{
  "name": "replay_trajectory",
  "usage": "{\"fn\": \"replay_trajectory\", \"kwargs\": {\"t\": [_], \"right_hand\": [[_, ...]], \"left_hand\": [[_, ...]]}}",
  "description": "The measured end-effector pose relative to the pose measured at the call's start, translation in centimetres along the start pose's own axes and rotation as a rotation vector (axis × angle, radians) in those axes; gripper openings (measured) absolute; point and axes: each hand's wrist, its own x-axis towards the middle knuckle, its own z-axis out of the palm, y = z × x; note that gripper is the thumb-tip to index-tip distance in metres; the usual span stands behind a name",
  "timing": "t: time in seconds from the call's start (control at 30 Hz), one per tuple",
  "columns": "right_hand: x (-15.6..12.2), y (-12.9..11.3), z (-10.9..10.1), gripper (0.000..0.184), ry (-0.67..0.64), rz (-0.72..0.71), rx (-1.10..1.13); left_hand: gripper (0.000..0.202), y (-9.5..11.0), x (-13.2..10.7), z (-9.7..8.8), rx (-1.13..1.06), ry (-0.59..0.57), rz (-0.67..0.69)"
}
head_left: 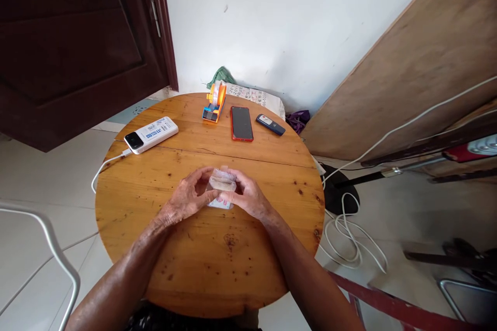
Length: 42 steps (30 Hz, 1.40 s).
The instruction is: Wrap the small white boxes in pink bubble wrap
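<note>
Between my hands, at the middle of the round wooden table (186, 248), is a small clear plastic packet (222, 180) with a whitish top and pink marks lower down. My left hand (193, 190) curls around its left side, thumb pressed on the front. From the right, my right hand (245, 194) grips it the same way, and the two thumbs nearly meet. The fingertips behind the packet are partly hidden. What the packet contains is too small to make out.
Toward the back stand an orange and blue tape dispenser (215, 103), a red-edged phone (241, 124) and a dark blue remote-like device (271, 124). A white power bank (152, 135) with a cable (101, 168) lies left. White cable loops (351, 232) cover the floor at right.
</note>
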Motion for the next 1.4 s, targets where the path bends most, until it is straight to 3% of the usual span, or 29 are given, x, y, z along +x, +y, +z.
{"fn": "replay_trajectory", "kwargs": {"t": [0.07,0.27,0.47,0.73,1.1,1.4], "right_hand": [[0.2,0.1,-0.2,0.051,0.016,0.002,0.019],[0.6,0.0,0.1,0.044,0.110,0.038,0.049],[0.8,0.1,1.0,0.032,0.181,0.015,0.018],[0.7,0.0,1.3,0.027,0.287,0.000,0.040],[1.7,-1.5,0.7,0.025,0.173,0.074,-0.093],[2.3,-0.9,1.8,0.019,0.294,-0.037,-0.074]], "left_hand": [[0.062,-0.3,0.0,0.1,-0.041,0.011,0.002],[0.033,-0.2,0.1,0.2,0.024,0.010,0.002],[0.019,0.9,0.0,0.1,0.081,0.002,-0.080],[0.017,-0.2,0.2,0.3,-0.019,0.013,-0.049],[0.017,-0.7,0.5,0.5,-0.073,0.032,-0.036],[0.017,-1.4,0.9,0.9,-0.186,0.093,-0.058]]}}
